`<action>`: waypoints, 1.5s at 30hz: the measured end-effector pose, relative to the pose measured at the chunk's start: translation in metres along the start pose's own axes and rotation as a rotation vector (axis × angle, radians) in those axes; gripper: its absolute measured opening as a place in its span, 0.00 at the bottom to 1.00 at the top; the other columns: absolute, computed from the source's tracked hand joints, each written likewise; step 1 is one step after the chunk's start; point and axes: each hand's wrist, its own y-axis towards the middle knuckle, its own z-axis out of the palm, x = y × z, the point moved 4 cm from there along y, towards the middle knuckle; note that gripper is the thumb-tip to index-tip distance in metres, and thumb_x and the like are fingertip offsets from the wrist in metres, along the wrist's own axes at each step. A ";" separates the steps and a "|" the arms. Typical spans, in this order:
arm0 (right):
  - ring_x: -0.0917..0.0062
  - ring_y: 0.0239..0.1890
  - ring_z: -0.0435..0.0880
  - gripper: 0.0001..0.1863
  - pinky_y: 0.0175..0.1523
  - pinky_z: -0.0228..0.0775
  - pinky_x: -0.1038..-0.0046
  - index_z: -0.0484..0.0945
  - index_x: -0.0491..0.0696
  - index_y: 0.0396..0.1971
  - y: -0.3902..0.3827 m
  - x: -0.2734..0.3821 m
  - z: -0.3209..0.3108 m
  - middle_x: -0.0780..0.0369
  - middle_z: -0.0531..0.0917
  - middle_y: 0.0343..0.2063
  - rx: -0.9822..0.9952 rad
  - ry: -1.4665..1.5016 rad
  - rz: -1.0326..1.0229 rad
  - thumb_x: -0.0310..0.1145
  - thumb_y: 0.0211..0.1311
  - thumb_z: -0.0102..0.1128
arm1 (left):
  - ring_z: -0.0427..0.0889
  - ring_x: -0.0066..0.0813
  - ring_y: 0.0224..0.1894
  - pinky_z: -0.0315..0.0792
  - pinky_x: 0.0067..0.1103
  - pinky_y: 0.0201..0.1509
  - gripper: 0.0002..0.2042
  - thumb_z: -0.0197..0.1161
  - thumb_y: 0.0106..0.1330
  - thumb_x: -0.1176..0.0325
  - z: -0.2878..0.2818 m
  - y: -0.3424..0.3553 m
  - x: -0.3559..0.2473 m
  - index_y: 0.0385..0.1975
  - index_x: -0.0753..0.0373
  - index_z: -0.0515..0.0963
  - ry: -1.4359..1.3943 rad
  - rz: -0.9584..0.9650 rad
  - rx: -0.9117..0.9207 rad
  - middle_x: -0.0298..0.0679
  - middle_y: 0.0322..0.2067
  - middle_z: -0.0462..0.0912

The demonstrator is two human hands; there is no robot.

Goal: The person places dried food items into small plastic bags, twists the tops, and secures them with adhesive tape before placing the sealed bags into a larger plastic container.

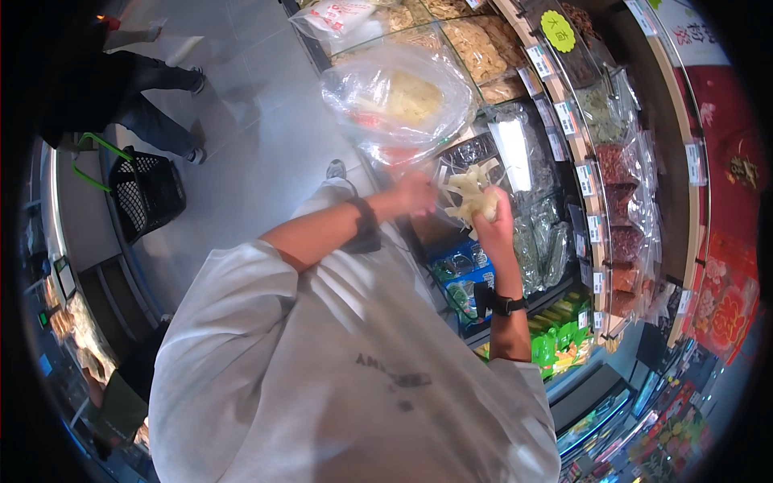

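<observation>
My right hand (492, 216) is closed around a bunch of pale yellow, flat dried strips (469, 187), with loose ends sticking out toward my left. What food they are, I cannot make out. Close beside them is my left hand (414, 194), smeared by motion, so its fingers do not show clearly. Just beyond my left hand, a large clear plastic bag (378, 88) lies on the display bins, with a pale yellowish mass (412, 97) visible in or under it.
Bins of dried goods (475, 50) and dark packets (527, 149) fill the counter. Bagged goods (618, 169) line a tagged shelf at right. Green packages (555, 342) sit nearer me. At far left, a person (133, 80) stands near a black basket (146, 193) with green handles.
</observation>
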 end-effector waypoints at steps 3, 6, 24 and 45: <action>0.82 0.49 0.77 0.25 0.52 0.71 0.78 0.69 0.48 0.58 -0.006 -0.013 -0.001 0.64 0.78 0.47 0.070 0.078 0.035 0.19 0.60 0.56 | 0.82 0.24 0.18 0.76 0.22 0.21 0.10 0.58 0.63 0.70 0.005 -0.001 0.000 0.35 0.69 0.82 0.011 0.050 0.069 0.40 0.22 0.85; 0.79 0.51 0.78 0.26 0.54 0.71 0.76 0.69 0.46 0.60 -0.010 -0.041 -0.004 0.62 0.80 0.48 0.086 0.005 0.040 0.21 0.60 0.58 | 0.82 0.23 0.19 0.77 0.22 0.22 0.13 0.59 0.61 0.73 0.013 -0.004 -0.013 0.44 0.66 0.82 0.166 0.113 0.099 0.39 0.22 0.85; 0.77 0.52 0.77 0.24 0.58 0.69 0.74 0.71 0.41 0.57 0.034 -0.152 0.039 0.59 0.80 0.48 0.007 0.246 0.069 0.23 0.59 0.61 | 0.80 0.20 0.19 0.71 0.19 0.19 0.16 0.51 0.69 0.66 0.028 0.020 0.023 0.51 0.64 0.77 0.174 -0.028 0.046 0.36 0.24 0.84; 0.59 0.54 0.74 0.17 0.59 0.69 0.65 0.81 0.47 0.40 0.050 -0.155 0.130 0.55 0.79 0.42 -0.332 -0.003 -0.023 0.29 0.48 0.72 | 0.85 0.28 0.26 0.80 0.22 0.26 0.11 0.51 0.74 0.66 -0.013 0.031 0.077 0.49 0.65 0.71 -0.050 -0.147 -0.098 0.42 0.30 0.83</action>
